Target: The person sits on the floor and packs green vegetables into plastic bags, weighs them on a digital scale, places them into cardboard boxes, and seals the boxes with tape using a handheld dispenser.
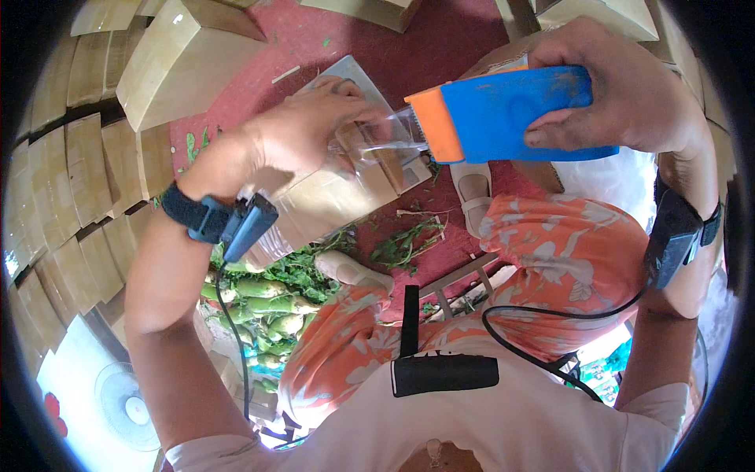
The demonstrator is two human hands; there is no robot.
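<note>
My right hand (625, 88) grips a blue and orange packing-tape dispenser (513, 115) by its blue body. Clear packing tape (407, 127) stretches from its toothed orange end to a cardboard carton (348, 200) in front of me. Over that carton is my left hand (312, 124), blurred, with bent fingers at the tape and upper flaps. Whether those fingers pinch the tape or only press on it cannot be told. The carton lies at a slant, and glossy tape covers part of its near side.
Cardboard cartons (82, 171) are stacked along the left, with another carton (171, 71) on the red floor (265, 88). Green radishes (259, 289) lie below the taped carton; loose leaves (407, 242) are near my feet. A white plastic bag (607, 177) is at right. Cables (531, 360) trail from both wrist devices.
</note>
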